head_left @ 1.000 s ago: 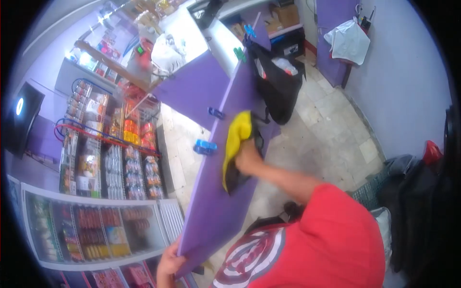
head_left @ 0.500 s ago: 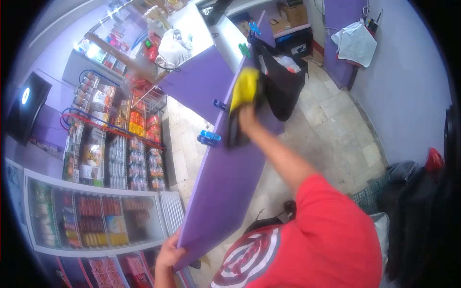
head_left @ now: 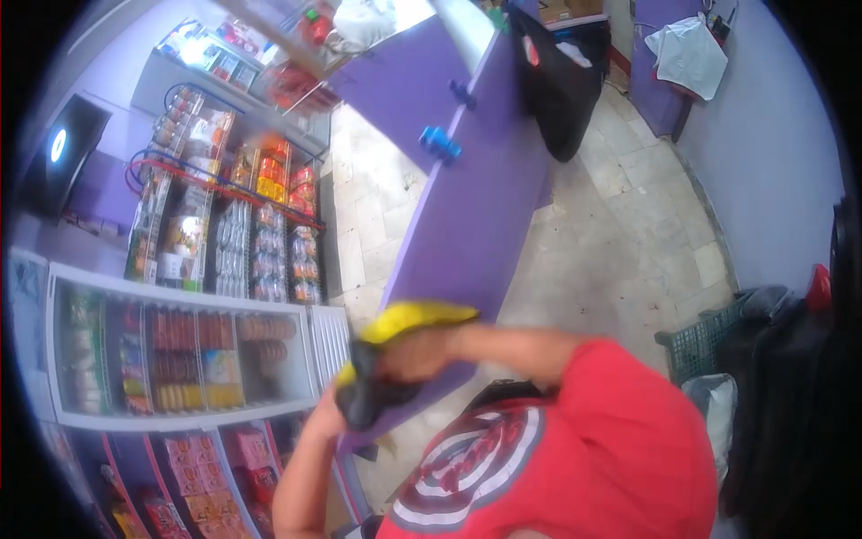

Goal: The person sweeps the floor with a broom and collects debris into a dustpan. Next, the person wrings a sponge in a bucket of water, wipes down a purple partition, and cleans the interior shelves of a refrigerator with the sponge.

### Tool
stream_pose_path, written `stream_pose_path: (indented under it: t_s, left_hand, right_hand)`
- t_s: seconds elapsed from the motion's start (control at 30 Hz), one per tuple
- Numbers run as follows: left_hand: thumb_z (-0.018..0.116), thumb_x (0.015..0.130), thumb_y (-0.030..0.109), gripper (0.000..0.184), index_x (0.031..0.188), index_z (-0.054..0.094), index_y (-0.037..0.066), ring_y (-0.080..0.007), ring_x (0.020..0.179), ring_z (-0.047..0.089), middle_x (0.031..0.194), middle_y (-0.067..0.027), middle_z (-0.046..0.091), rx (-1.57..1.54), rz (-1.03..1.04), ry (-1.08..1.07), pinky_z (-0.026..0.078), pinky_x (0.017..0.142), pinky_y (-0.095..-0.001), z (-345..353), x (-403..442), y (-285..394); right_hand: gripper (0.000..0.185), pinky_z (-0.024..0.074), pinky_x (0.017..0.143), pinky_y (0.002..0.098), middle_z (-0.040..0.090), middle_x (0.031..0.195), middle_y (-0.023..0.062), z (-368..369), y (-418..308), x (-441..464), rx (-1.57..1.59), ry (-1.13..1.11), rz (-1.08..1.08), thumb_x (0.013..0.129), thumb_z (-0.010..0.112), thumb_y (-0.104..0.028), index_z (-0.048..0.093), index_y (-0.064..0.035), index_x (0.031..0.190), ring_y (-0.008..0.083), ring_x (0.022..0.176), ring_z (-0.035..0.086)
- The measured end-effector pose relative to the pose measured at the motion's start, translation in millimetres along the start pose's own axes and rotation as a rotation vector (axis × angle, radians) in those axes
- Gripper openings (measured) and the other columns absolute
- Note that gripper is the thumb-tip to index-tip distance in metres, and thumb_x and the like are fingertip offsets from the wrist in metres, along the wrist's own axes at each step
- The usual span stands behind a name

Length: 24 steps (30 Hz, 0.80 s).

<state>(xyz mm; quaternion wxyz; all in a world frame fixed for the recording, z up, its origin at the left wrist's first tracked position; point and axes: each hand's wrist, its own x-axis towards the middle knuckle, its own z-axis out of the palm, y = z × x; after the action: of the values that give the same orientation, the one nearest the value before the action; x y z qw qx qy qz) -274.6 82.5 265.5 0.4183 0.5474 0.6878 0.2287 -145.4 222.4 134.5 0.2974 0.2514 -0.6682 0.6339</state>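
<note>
My right hand [head_left: 420, 352] is closed on a yellow and black cloth-like item [head_left: 417, 316], held over the near end of a long purple panel [head_left: 467, 216]. Its exact kind is blurred. Beside that end is my left hand [head_left: 327, 411], close against the item's dark part; its fingers are hidden, so I cannot tell whether it grips the item or the panel. On the panel's upper edge sit a blue clip [head_left: 440, 142], a dark blue clip [head_left: 462, 93] and a green clip [head_left: 496, 16]. A black bag [head_left: 566, 94] hangs at the far end.
At left stand a snack rack [head_left: 224, 211], a glass-fronted display case [head_left: 189, 359] and shelves of pink packets [head_left: 197, 467]. A green crate [head_left: 705, 346] is by the right wall. Behind the panel is a pale tiled floor [head_left: 620, 225].
My right hand has brought the yellow and black item from the panel's far part down to its near end, beside my left hand. The view has shifted too.
</note>
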Motion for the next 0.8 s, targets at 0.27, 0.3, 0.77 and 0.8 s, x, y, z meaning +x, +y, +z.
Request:
stream_pose_path:
  t_s: [0.27,0.3,0.77,0.8]
  left_hand:
    - [0.018,0.087,0.073,0.091,0.143,0.028,0.002,-0.0206,0.131,0.035,0.141,-0.0110,0.038,-0.650,-0.006,-0.068,0.022,0.108,-0.0288,20,-11,16]
    - [0.018,0.087,0.073,0.091,0.143,0.028,0.002,-0.0206,0.131,0.035,0.141,-0.0110,0.038,-0.641,0.009,-0.084,0.022,0.108,-0.0288,21,-14,14]
    - [0.042,0.093,0.040,0.061,0.145,0.028,0.010,-0.0205,0.122,0.044,0.136,-0.0116,0.044,-0.474,0.118,-0.011,0.030,0.103,-0.0272,81,-19,25]
    - [0.044,0.093,0.033,0.059,0.145,0.027,0.012,-0.0210,0.123,0.043,0.137,-0.0123,0.044,-0.461,0.125,-0.010,0.028,0.104,-0.0272,94,-25,39]
  right_hand:
    - [0.059,0.0188,0.110,0.0494,0.033,0.141,0.0199,94,39,15,-1.193,1.107,0.229,0.084,0.051,-0.031,0.038,-0.0046,0.135,0.0374,0.131,0.030]
    - [0.059,0.0190,0.110,0.0496,0.033,0.141,0.0194,143,38,17,-1.057,1.123,0.311,0.084,0.050,-0.030,0.038,-0.0053,0.136,0.0378,0.131,0.030]
    - [0.046,0.0302,0.106,0.0325,0.041,0.138,0.0172,58,-6,-74,-1.155,1.245,0.351,0.094,0.037,-0.012,0.032,-0.0009,0.139,0.0266,0.128,0.038]
    - [0.045,0.0309,0.105,0.0322,0.042,0.137,0.0167,84,13,-102,-1.085,1.227,0.400,0.095,0.036,-0.012,0.032,-0.0017,0.139,0.0266,0.126,0.039]
